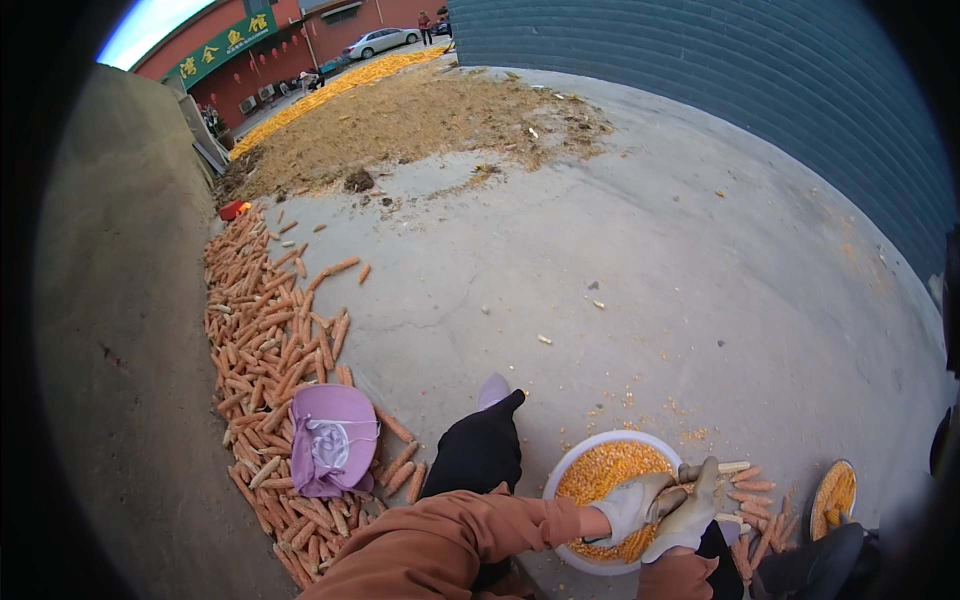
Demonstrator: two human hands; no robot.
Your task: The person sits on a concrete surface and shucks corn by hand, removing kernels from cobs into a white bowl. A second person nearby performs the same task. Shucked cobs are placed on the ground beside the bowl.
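Note:
A white basin (559, 480) full of loose yellow corn kernels (611, 466) stands on the concrete in front of me. My left hand (628, 508), in a pale work glove with darker fingers, is over the basin with its fingers bent. My right hand (691, 510), gloved alike, meets it above the basin's right rim. The fingers overlap, and whether a corn cob is between them is hidden. Just right of the hands lies a small heap of bare orange and pale corn cobs (752, 498).
A long pile of stripped cobs (262, 360) lines the wall at left, with a purple sun hat (358, 442) on top. At right a second basin (816, 517) of corn sits by another person's dark-clothed leg (810, 566). Farther off are chaff (420, 112) and spread yellow corn (330, 91).

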